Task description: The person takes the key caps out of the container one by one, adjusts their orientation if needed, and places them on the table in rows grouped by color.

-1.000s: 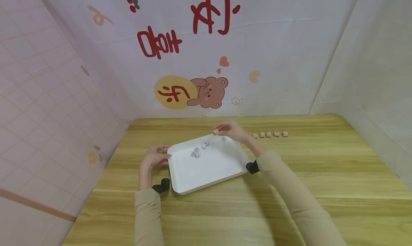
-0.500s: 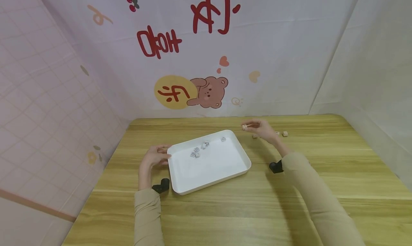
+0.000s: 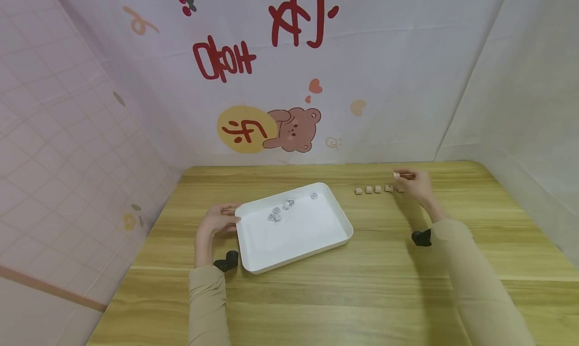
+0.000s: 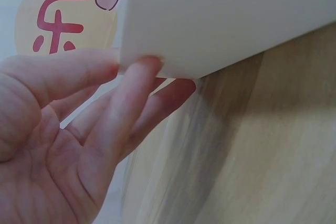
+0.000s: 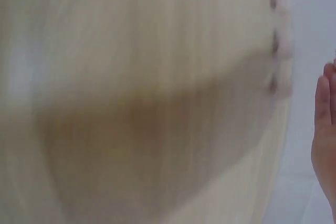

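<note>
5 keycaps (image 3: 377, 189) align, 1 partly behind the right hand (image 3: 415, 183) pinching another (image 3: 396, 175); the uncurled left (image 3: 218, 219) touches the tray (image 3: 298, 238).

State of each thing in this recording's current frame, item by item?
Tray: open side up, holding loose pieces
Pieces in the tray: scattered, not lined up
Pieces on the table: in a row
Raised piece: pinched
Left hand: holding the tray's side
Right hand: pinching one piece

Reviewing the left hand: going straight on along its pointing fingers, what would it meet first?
Most likely the white tray; the left hand seems to be touching its far-left corner.
</note>
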{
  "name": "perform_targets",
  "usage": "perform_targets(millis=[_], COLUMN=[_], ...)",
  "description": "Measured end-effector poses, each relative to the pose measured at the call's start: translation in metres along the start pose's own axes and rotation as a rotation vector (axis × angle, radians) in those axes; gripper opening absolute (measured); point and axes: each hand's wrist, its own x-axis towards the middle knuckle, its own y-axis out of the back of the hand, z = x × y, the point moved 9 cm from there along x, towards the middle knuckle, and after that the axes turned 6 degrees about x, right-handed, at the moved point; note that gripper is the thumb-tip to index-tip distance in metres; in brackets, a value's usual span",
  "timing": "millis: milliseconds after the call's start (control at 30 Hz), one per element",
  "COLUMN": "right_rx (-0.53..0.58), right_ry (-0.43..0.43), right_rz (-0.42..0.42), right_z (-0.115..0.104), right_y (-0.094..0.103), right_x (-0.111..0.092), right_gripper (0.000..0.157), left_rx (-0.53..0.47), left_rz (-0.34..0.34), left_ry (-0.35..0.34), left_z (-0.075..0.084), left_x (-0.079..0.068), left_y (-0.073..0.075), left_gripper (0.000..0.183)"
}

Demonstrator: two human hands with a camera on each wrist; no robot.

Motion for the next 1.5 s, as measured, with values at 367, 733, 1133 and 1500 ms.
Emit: perform_targets(millis=[367, 733, 1133, 1500], right_rx=[-0.224, -0.269, -0.287, -0.255], right_ry=[-0.082, -0.087, -0.093, -0.053], right_rz=[0.094, 0.158, 0.135, 0.245], right_z=[0.032, 0.037, 0.041, 0.024], right_y=[0.019, 0.025, 0.025, 0.035], right_x=[-0.01, -0.01, -0.006, -0.006], right_gripper=[0.032, 0.029, 0.035, 0.039], left_rx=[-0.013, -0.011, 0.01, 0.003], left_rz=[-0.003, -0.002, -0.009, -0.001], left_ry=[-0.008, -0.004, -0.02, -0.007], left_z=[0.001, 0.002, 0.003, 0.004], left_x=[-0.001, -0.001, -0.004, -0.004], left_y=[0.001, 0.0, -0.001, -0.001], left_gripper=[0.052, 0.053, 0.053, 0.053])
